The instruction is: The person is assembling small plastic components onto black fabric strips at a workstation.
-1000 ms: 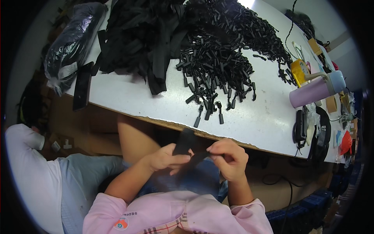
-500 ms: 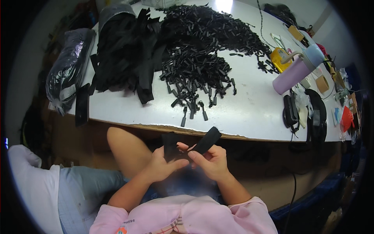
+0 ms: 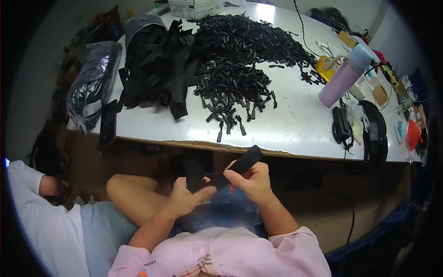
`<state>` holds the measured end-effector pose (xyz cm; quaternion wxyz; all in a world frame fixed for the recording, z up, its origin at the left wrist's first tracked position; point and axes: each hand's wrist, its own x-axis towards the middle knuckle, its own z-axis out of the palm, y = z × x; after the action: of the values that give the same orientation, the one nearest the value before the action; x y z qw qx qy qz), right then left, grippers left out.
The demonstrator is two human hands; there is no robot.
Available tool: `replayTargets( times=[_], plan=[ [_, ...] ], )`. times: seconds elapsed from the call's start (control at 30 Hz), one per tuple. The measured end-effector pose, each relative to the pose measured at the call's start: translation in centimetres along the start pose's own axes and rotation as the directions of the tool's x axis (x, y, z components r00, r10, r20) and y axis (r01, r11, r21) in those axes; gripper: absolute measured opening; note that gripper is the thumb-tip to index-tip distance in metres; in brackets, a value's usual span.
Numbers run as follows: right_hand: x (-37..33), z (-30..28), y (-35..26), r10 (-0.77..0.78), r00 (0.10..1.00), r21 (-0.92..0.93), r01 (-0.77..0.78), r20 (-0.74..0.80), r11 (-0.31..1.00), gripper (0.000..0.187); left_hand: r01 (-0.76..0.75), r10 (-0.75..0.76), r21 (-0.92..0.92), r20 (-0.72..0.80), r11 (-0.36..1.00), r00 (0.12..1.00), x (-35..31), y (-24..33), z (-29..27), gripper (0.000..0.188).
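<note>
Head view, looking down past the wearer's pink top (image 3: 230,249), with another person's white sleeve (image 3: 34,194) close by on the left: a black strip (image 3: 247,158) is held up above the lap, just short of the worktop's near edge and clear of its surface. It looks like woven tape or webbing, so I'd judge it light, soft across its width yet firm enough for a short end to stand up unsupported, hardly slippery and not at all fragile; a pinch across the flat, near an end, should suit it best. One flat length rises at the left and another slants up to the right; the dark stretch between them suggests a single piece, though shadow keeps me from being sure. The grip of the left hand (image 3: 184,197) is closed on the left length, fingers behind and thumb reaching across low in front. The grip of the right hand (image 3: 253,184) is a tighter pinch, thumb against fingers at the foot of the slanting part. Beyond them lies the white worktop (image 3: 295,122), bearing a heap of small black tabs (image 3: 233,83) with cord loops, a mass of loose black bands (image 3: 152,74) to its left and a plastic-wrapped bundle (image 3: 94,83) farther left. A lilac bottle (image 3: 336,85) stands to the right beside a yellow object (image 3: 324,69), and at the back sits a white carton (image 3: 196,8).
</note>
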<state>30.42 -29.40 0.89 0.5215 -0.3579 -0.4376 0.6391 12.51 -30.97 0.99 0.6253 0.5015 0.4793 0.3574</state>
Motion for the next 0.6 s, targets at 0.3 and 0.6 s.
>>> replayTargets(
  times=[0.3, 0.6],
  plan=[
    [0.6, 0.3, 0.0, 0.027, 0.998, -0.077, -0.023, 0.055, 0.997, 0.004, -0.12, 0.117, 0.046, 0.071, 0.992, 0.991, 1.0, 0.3, -0.3, 0.01],
    [1.7, -1.3, 0.7, -0.012, 0.985, -0.087, -0.003, -0.172, 0.996, 0.009, -0.06, 0.034, 0.23, 0.117, 0.971, 0.993, 2.9, 0.4, -0.8, 0.015]
  ],
)
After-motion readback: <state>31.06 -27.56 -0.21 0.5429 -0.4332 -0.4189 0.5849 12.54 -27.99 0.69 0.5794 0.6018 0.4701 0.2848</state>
